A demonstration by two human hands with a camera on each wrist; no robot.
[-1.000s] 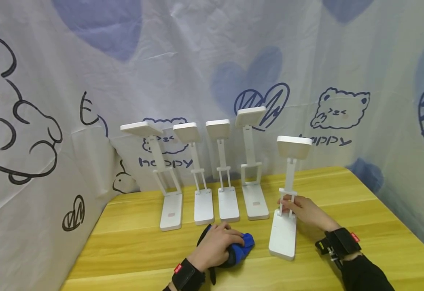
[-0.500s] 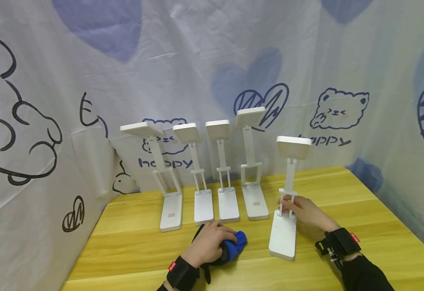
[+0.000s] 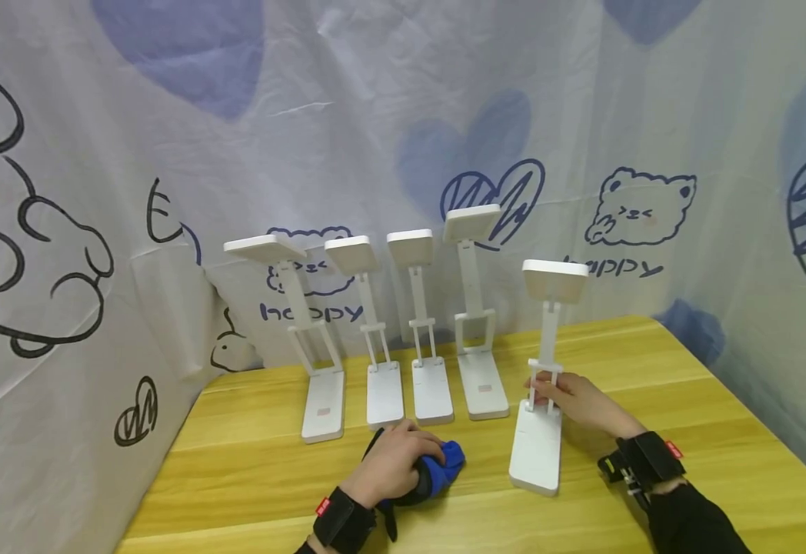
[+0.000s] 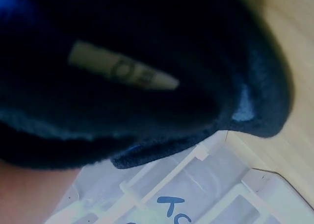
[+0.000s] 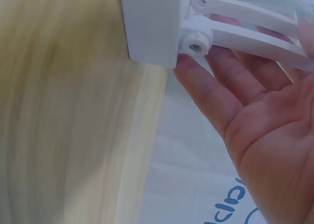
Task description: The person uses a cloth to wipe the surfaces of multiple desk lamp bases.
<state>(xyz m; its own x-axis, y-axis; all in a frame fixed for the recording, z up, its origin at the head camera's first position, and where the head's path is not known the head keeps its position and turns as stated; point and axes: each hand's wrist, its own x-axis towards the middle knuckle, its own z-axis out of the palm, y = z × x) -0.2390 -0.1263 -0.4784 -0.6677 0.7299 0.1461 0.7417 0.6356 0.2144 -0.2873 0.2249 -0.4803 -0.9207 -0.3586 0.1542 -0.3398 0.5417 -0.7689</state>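
Observation:
My left hand [image 3: 394, 464] curls over a bunched blue-and-black cloth item [image 3: 447, 467] on the table, in front of the row of lamps. Dark fabric [image 4: 147, 106] with a pale printed tag [image 4: 122, 67] fills much of the left wrist view. To the right, my right hand [image 3: 579, 398] grips the lower arms of a white folding desk lamp [image 3: 536, 450], which stands upright with its head raised. In the right wrist view, the fingers of my right hand [image 5: 274, 121] pass behind the lamp's hinged arms [image 5: 255, 37], near its base [image 5: 152, 25].
Several more white desk lamps [image 3: 324, 404] stand unfolded in a row along the back of the yellow wood-grain table [image 3: 237, 462]. A white curtain [image 3: 348, 154] with blue hearts and bear drawings hangs close behind and at both sides.
My left hand has slid left across the table with the cloth item, mostly in the first half second. My right hand and its lamp stay in place.

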